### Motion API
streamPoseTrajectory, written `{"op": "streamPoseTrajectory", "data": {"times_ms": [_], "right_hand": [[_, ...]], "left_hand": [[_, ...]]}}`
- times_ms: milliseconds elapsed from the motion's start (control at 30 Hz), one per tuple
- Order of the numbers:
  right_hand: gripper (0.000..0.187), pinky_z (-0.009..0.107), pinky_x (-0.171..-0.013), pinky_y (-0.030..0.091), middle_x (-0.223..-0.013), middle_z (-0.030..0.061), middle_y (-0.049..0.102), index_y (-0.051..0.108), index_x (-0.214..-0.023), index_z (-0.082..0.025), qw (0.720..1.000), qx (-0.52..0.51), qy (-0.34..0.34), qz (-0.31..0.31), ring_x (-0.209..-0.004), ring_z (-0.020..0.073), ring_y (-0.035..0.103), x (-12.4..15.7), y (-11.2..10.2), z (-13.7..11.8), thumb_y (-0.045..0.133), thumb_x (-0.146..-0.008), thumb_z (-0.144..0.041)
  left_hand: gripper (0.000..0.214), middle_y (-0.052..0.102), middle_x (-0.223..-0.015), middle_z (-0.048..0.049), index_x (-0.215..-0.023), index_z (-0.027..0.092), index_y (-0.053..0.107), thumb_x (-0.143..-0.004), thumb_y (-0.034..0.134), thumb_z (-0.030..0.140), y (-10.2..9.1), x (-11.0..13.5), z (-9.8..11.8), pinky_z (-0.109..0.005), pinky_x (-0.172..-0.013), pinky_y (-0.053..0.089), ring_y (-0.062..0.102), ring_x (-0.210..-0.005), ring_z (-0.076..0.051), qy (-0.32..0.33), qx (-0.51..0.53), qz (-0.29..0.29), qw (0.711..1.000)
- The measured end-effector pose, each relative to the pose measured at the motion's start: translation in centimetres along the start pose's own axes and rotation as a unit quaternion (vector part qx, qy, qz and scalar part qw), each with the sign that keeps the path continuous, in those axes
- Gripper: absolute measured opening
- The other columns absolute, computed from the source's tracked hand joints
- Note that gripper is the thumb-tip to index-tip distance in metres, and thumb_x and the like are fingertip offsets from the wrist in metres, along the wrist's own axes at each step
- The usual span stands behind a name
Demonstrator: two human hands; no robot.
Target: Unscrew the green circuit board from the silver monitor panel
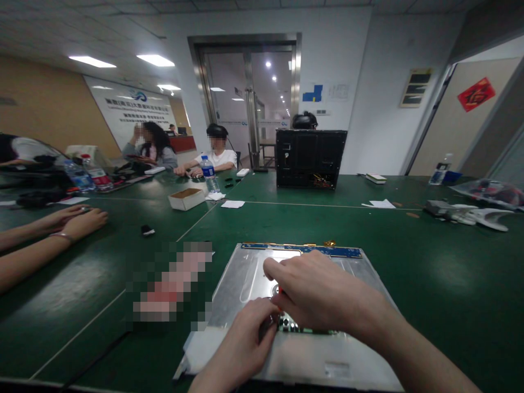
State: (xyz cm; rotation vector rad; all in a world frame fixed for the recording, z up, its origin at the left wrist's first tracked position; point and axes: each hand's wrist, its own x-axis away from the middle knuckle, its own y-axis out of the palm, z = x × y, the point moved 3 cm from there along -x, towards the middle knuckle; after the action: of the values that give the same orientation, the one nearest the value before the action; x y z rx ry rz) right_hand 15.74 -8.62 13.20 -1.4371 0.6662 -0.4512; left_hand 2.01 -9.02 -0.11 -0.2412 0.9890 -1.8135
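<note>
Right hand (317, 292) pinches something orange (280, 290), left hand (249, 337) at its eight o'clock, grip hard to tell; go light over the green circuit board (293, 327) on the metal panel (230, 295)

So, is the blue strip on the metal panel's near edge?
No, the blue strip runs along the metal panel's far edge.

A green table (462, 278) spreads below the grip and to both its sides. Far beyond the grip, slightly leftward, a glass double door (225, 82) stands in a white wall (339, 49). Farther left of the grip are a tan wall (45, 101), a white signboard (131, 117) and bright ceiling lamps (155, 60). Far right, a beige panel (444, 117) carries a red paper square (477, 94).
</note>
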Motion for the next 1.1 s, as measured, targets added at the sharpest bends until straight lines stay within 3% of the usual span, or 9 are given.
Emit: {"op": "streamPoseTrajectory", "data": {"times_ms": [133, 400, 600, 867, 1100], "right_hand": [[0.017, 0.027, -0.045, 0.023, -0.074, 0.0036, 0.066, 0.051, -0.093, -0.017, 1.0, 0.006, 0.021, 0.005, -0.06, 0.0168, 0.06, -0.19, 0.35, 0.2, 0.053, -0.084, -0.032], [0.018, 0.027, -0.044, 0.023, -0.083, 0.0049, 0.064, 0.049, -0.091, -0.017, 0.999, -0.016, -0.025, 0.017, -0.06, 0.0157, 0.054, 0.49, -0.08, -0.02, 0.054, -0.075, -0.026], [0.016, 0.027, -0.042, 0.02, -0.076, 0.0039, 0.064, 0.049, -0.093, -0.016, 0.999, -0.013, -0.024, 0.025, -0.055, 0.0143, 0.052, 0.43, -0.14, -0.15, 0.049, -0.079, -0.021], [0.02, 0.028, -0.044, 0.018, -0.076, 0.0033, 0.066, 0.052, -0.093, -0.017, 1.0, -0.016, 0.008, 0.003, -0.06, 0.016, 0.058, 0.03, 0.25, 0.24, 0.054, -0.082, -0.034], [0.019, 0.027, -0.043, 0.022, -0.081, 0.0043, 0.065, 0.049, -0.093, -0.018, 0.999, -0.017, -0.03, 0.01, -0.061, 0.016, 0.056, 0.61, -0.12, -0.17, 0.053, -0.076, -0.025]], "left_hand": [[0.016, 0.063, -0.082, -0.0037, -0.084, 0.018, 0.058, -0.078, 0.046, 0.011, 0.1, 0.15, -0.25, -0.029, -0.072, 0.043, 0.056, -0.078, -0.019, -0.008, -0.008, 0.008, 1.0], [0.018, 0.063, -0.083, -0.0043, -0.086, 0.018, 0.06, -0.078, 0.046, 0.011, -0.16, -0.02, 0.17, -0.029, -0.073, 0.044, 0.057, -0.078, -0.02, -0.006, 0.018, -0.009, 1.0], [0.014, 0.062, -0.079, -0.0037, -0.081, 0.018, 0.058, -0.077, 0.046, 0.011, -0.03, 0.03, -0.02, -0.028, -0.07, 0.043, 0.055, -0.076, -0.019, -0.011, 0.0, -0.009, 1.0], [0.014, 0.062, -0.082, -0.0035, -0.08, 0.018, 0.056, -0.078, 0.045, 0.01, 0.0, 0.01, 0.05, -0.029, -0.071, 0.042, 0.056, -0.078, -0.019, -0.006, -0.004, -0.006, 1.0], [0.015, 0.062, -0.083, -0.005, -0.086, 0.017, 0.059, -0.08, 0.046, 0.013, -0.09, -0.03, 0.07, -0.03, -0.073, 0.043, 0.056, -0.079, -0.02, -0.01, 0.012, -0.015, 1.0]]}}
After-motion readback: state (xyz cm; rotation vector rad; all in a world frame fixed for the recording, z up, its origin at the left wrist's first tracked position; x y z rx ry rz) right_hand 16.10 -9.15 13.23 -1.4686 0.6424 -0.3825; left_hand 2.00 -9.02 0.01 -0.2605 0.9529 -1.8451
